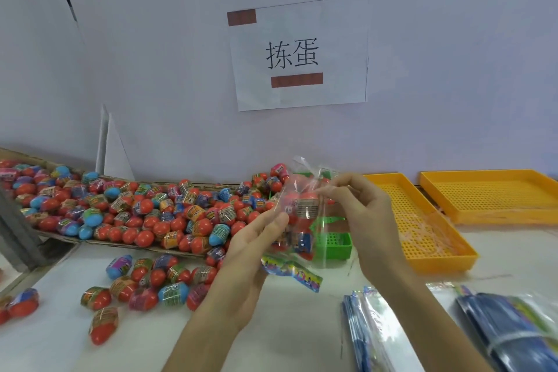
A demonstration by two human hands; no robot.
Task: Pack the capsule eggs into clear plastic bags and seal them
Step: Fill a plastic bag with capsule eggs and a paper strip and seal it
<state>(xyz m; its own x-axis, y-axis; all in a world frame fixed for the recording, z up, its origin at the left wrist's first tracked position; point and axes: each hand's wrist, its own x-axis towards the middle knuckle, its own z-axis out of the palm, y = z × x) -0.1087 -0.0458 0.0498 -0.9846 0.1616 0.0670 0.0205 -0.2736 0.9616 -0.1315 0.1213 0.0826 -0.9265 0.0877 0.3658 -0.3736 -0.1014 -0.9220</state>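
We see 2 bare hands raised above a white table (287, 326), both pinching 1 clear plastic bag (302, 214). The bag is thin, glossy and crinkled, with its open top flaring upward. The left hand (253, 248) grips the bag's left edge between thumb and fingers, closed on the film. The right hand (359, 208) pinches the bag's upper right part with thumb and forefinger, also closed on it. Inside the bag we make out capsule eggs (305, 205), smooth, rounded, red plastic with printed shrink labels; we count at least 2, the lower ones blurred. The eggs sit between the 2 grips, hanging below the right pinch and just right of the left fingertips. A colourful printed card strip (293, 272) hangs at the bag's bottom.

Left of the hands, a flat cardboard tray (99, 240) holds a heap of loose eggs (145, 208), red, blue and pink, and more lie scattered on the table. Behind the bag stands a small green perforated basket (335, 246). To the right are 2 orange perforated plastic trays (422, 220). Near the bottom right lie stacks of flat empty bags (371, 332) with blue printed headers. A paper sign (299, 51) hangs on the wall.
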